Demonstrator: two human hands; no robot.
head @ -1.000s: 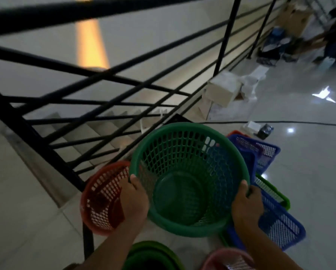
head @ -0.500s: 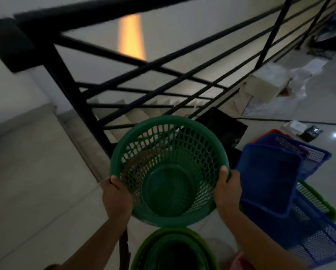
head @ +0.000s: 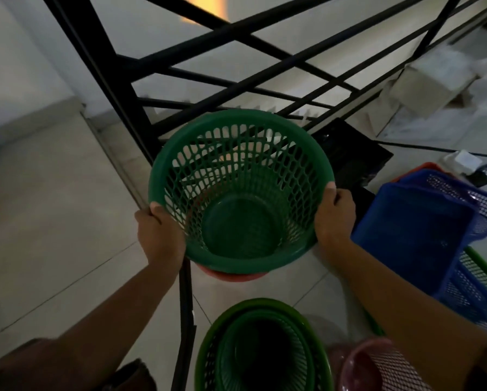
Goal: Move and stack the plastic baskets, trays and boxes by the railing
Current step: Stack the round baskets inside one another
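You are gripping the round green plastic lattice basket point(head: 241, 193) by its rim, left hand point(head: 159, 235) and right hand point(head: 335, 218) curled around opposite sides, having swung it over the red basket point(head: 231, 276) now peeking beneath your fingers, ready for nesting.

View: single head camera, wide-angle
Faces: forward and steeply down at the floor point(head: 53, 227) beside the railing point(head: 118, 88)
Nearness: close, hands point(head: 160, 235) at arm's reach below the railing
Shared: nothing, one view only
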